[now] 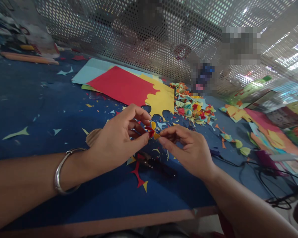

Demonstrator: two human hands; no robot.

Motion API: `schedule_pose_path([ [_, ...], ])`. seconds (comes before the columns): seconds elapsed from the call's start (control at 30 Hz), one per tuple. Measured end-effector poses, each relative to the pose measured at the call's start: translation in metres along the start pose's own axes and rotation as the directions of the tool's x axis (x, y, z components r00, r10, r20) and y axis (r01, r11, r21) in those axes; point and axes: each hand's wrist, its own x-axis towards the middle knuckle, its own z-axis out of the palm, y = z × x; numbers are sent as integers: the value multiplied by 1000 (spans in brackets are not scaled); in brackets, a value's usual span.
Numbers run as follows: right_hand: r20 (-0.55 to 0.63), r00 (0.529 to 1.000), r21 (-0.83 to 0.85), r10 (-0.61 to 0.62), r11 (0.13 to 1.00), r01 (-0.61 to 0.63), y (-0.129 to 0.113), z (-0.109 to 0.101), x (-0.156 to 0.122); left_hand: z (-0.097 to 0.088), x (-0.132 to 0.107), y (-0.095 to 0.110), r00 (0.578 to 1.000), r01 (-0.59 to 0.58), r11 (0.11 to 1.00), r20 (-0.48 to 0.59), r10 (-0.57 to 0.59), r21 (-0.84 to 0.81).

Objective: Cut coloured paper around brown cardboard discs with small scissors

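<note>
My left hand (119, 140) and my right hand (188, 148) meet over the blue table (39, 109), both pinching one small folded paper piece (152, 130) made of red and yellow parts. The left hand's thumb and fingers close on its red side. On the yellow side the right hand's fingertips pinch it. A silver bangle (62, 170) sits on my left wrist. Below the hands a dark tool (155, 163), perhaps scissors, lies on the table.
Red (121, 86), yellow (164, 96) and pale blue (91, 69) paper sheets lie behind the hands. A heap of small folded coloured pieces (193, 105) sits at the right. More paper scraps and black cables (270, 175) lie far right. A perforated metal screen (149, 36) stands behind.
</note>
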Motion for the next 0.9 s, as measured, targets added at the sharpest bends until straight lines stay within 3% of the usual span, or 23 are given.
schedule_pose_path([
  [0.43,-38,999,-103,-12,995,8,4,-6,0,4,-5,-4,998,8,1000,66,-7,-13],
  [0.53,-81,997,-120,-20,993,10,7,-13,1,4,-5,-2,998,-4,1000,55,5,-22],
  [0.67,-194,981,-173,-11,985,-24,20,-33,8,3,-3,-2,999,-24,996,41,21,81],
  [0.8,-414,909,-157,48,980,-123,58,-79,24,2,0,-3,998,-54,982,27,50,180],
  [0.9,-623,744,-37,241,941,-336,96,-129,40,2,2,-2,998,-60,975,35,54,214],
])
